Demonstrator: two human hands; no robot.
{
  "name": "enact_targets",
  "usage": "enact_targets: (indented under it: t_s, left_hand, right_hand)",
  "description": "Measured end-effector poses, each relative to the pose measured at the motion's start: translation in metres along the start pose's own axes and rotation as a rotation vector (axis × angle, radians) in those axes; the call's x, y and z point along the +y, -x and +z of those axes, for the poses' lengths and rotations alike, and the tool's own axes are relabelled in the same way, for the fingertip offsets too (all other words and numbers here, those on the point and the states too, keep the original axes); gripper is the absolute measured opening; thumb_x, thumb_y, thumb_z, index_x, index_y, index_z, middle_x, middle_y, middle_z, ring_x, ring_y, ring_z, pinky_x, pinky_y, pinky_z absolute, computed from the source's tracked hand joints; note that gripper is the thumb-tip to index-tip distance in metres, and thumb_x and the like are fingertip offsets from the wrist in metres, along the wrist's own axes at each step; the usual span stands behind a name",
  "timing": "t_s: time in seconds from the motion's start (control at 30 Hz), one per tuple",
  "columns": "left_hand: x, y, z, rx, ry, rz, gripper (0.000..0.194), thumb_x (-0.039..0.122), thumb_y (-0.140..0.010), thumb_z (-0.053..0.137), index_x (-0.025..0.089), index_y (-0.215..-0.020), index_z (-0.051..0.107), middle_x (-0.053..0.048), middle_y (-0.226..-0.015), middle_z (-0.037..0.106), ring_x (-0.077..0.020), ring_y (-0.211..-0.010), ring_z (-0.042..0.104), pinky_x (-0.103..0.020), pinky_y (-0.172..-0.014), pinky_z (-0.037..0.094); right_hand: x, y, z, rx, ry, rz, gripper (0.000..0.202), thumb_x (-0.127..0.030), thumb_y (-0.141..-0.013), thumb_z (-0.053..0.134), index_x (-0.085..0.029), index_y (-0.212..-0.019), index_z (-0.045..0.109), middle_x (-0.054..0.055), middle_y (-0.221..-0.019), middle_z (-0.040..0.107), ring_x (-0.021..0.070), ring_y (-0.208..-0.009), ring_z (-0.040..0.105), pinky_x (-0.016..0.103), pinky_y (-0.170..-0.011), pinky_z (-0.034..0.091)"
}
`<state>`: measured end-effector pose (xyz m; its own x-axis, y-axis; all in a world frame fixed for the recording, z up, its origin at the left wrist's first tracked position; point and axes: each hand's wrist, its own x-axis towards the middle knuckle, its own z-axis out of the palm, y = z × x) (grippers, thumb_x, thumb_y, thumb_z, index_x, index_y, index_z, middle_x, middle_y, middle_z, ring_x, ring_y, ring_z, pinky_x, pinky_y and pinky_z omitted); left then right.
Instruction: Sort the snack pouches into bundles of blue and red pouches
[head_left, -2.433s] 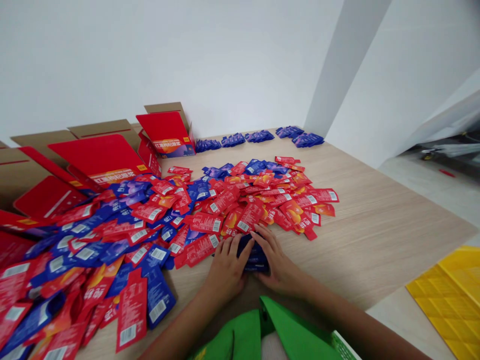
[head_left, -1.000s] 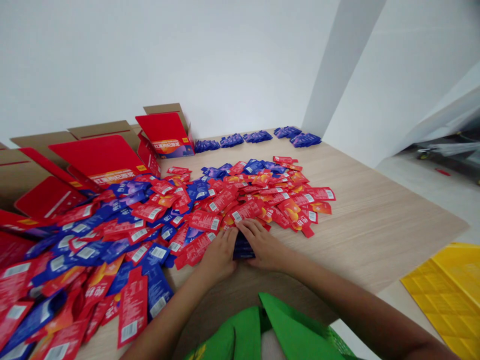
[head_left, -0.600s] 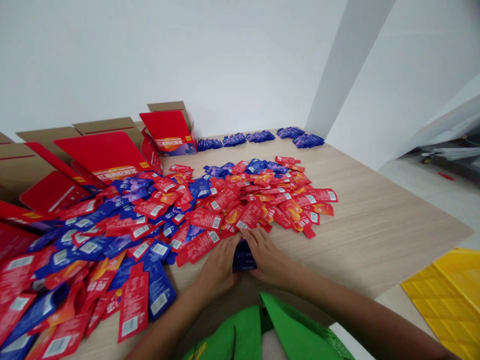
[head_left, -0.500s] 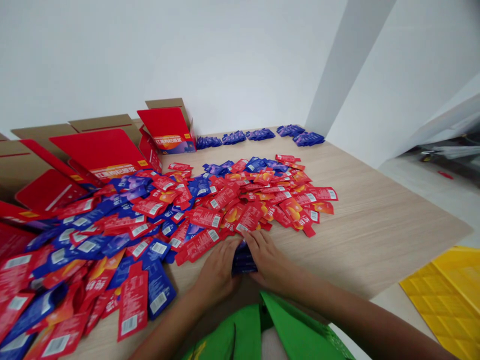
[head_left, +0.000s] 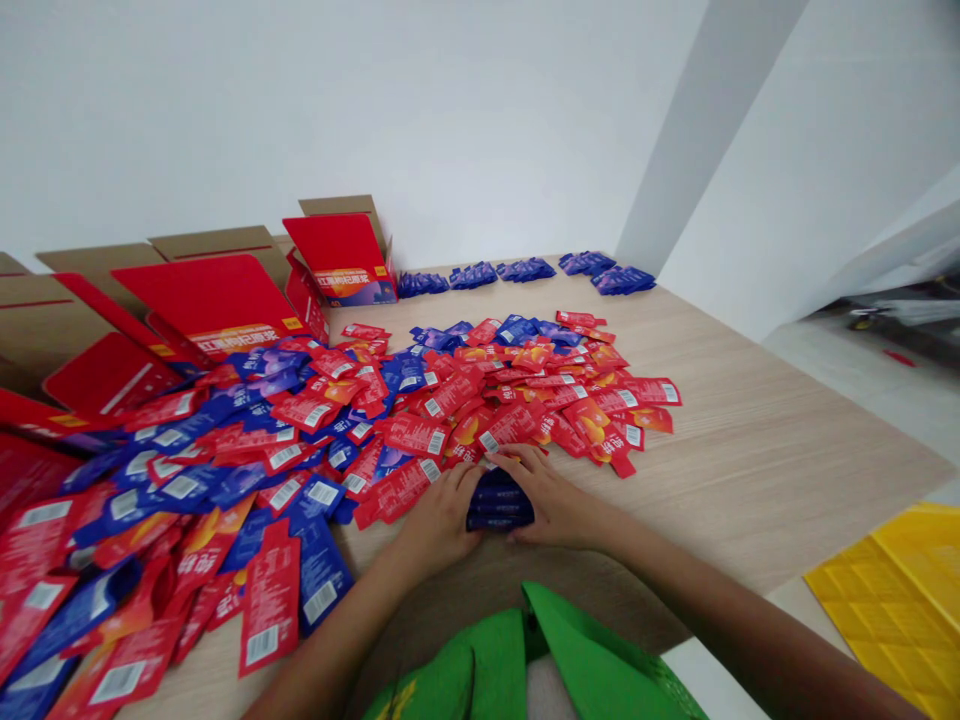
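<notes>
1. Pale wood-grain bench (head_left: 750,440) meets a white wall (head_left: 465,120) at 12 o'clock. Clock directions are taken from the held stack.
2. Held item: dark blue sachet stack (head_left: 500,503), positioned on the near part of the bench. Several flat layers lie one upon another; their edges face 6 o'clock and carry small pale marks, too small to read. Fingers partly cover the far edge.
3. Left hand (head_left: 444,515): at 9 o'clock; grip clamped on the stack, fingers on the far edge, thumb nearer 6 o'clock.
4. Right hand (head_left: 556,503): at 3 o'clock; grip clamped on the same stack.
5. Loose sachets (head_left: 450,392), red and blue with white barcode labels, spread from 8 to 2 o'clock.
6. Red cartons (head_left: 210,295), flaps raised: 10 to 11 o'clock.
7. Five blue bundles (head_left: 526,270), sachets overlapping: along the wall, 11 to 1 o'clock.
</notes>
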<state>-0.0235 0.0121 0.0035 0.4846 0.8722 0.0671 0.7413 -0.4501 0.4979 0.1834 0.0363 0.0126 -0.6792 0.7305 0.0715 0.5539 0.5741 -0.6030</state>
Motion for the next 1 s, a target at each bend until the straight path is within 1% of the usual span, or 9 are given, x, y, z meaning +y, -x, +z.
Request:
enact_targets:
  t_s: [0.13, 0.2, 0.33, 0.47, 0.6, 0.7, 0.8, 0.9, 1.0]
  left_hand:
    - [-0.001, 0.001, 0.000, -0.011, 0.076, 0.030, 0.073, 0.018, -0.067, 0.064, 0.019, -0.133, 0.031, -0.014, -0.130, 0.046, -0.0271, -0.122, 0.045, -0.048, -0.101, 0.039]
    - [-0.001, 0.001, -0.001, -0.015, 0.109, 0.037, 0.077, 0.017, -0.065, 0.064, 0.018, -0.133, 0.029, -0.015, -0.131, 0.045, -0.0266, -0.122, 0.045, -0.047, -0.101, 0.039]
    - [-0.001, 0.001, -0.002, -0.037, 0.131, 0.037, 0.072, 0.017, -0.066, 0.064, 0.020, -0.131, 0.032, -0.012, -0.125, 0.050, -0.0260, -0.117, 0.049, -0.047, -0.097, 0.042]
    - [-0.004, 0.006, -0.003, -0.046, 0.074, 0.061, 0.073, 0.016, -0.066, 0.063, 0.019, -0.132, 0.032, -0.014, -0.125, 0.050, -0.0275, -0.118, 0.048, -0.048, -0.098, 0.041]
    - [-0.006, 0.015, -0.003, -0.013, 0.065, 0.058, 0.077, 0.017, -0.066, 0.065, 0.022, -0.135, 0.030, -0.013, -0.130, 0.046, -0.0268, -0.119, 0.048, -0.047, -0.098, 0.043]
    - [-0.006, 0.021, 0.000, 0.060, 0.057, 0.021, 0.072, 0.018, -0.067, 0.065, 0.023, -0.132, 0.036, -0.012, -0.127, 0.050, -0.0273, -0.117, 0.050, -0.048, -0.097, 0.043]
    - [-0.005, 0.030, 0.006, 0.094, 0.060, 0.016, 0.069, 0.016, -0.066, 0.064, 0.023, -0.130, 0.039, -0.011, -0.124, 0.053, -0.0270, -0.113, 0.053, -0.047, -0.095, 0.045]
    - [-0.002, 0.042, 0.010, 0.090, 0.093, 0.048, 0.068, 0.015, -0.068, 0.062, 0.023, -0.131, 0.037, -0.012, -0.124, 0.054, -0.0262, -0.113, 0.053, -0.045, -0.095, 0.045]
    - [0.001, 0.049, 0.009, 0.050, 0.151, 0.057, 0.069, 0.015, -0.068, 0.063, 0.023, -0.131, 0.037, -0.011, -0.126, 0.053, -0.0257, -0.114, 0.052, -0.044, -0.096, 0.044]
  right_hand:
    - [0.004, 0.003, 0.013, 0.113, -0.198, -0.053, 0.100, -0.033, -0.065, 0.075, -0.021, -0.144, 0.016, 0.015, -0.145, 0.019, 0.0267, -0.137, 0.018, 0.045, -0.110, 0.024]
    - [0.001, 0.002, 0.017, 0.117, -0.224, -0.053, 0.100, -0.031, -0.065, 0.074, -0.021, -0.144, 0.014, 0.016, -0.146, 0.018, 0.0266, -0.137, 0.018, 0.044, -0.110, 0.023]
    - [-0.006, -0.001, 0.011, 0.011, -0.113, -0.031, 0.104, -0.025, -0.061, 0.076, -0.017, -0.144, 0.014, 0.018, -0.139, 0.027, 0.0289, -0.132, 0.027, 0.046, -0.106, 0.030]
    - [-0.011, -0.001, 0.001, -0.080, 0.057, -0.040, 0.095, -0.025, -0.061, 0.075, -0.012, -0.141, 0.025, 0.020, -0.134, 0.033, 0.0329, -0.129, 0.029, 0.049, -0.104, 0.031]
    - [-0.014, 0.001, -0.001, -0.085, 0.099, -0.058, 0.085, -0.024, -0.063, 0.073, -0.011, -0.136, 0.031, 0.020, -0.130, 0.037, 0.0328, -0.125, 0.034, 0.049, -0.101, 0.034]
    - [-0.015, 0.002, 0.000, -0.078, 0.084, -0.039, 0.081, -0.024, -0.062, 0.073, -0.013, -0.133, 0.033, 0.019, -0.128, 0.038, 0.0320, -0.123, 0.038, 0.047, -0.098, 0.038]
    - [-0.020, 0.007, 0.003, -0.070, 0.105, -0.049, 0.076, -0.023, -0.063, 0.072, -0.013, -0.129, 0.036, 0.017, -0.125, 0.041, 0.0310, -0.118, 0.042, 0.045, -0.097, 0.040]
    - [-0.032, 0.016, 0.007, -0.066, 0.149, -0.016, 0.073, -0.021, -0.065, 0.073, -0.014, -0.128, 0.037, 0.016, -0.122, 0.044, 0.0302, -0.113, 0.045, 0.044, -0.094, 0.043]
    - [-0.042, 0.022, 0.008, -0.096, 0.200, 0.041, 0.074, -0.022, -0.065, 0.075, -0.015, -0.129, 0.038, 0.016, -0.120, 0.046, 0.0303, -0.110, 0.047, 0.045, -0.092, 0.044]
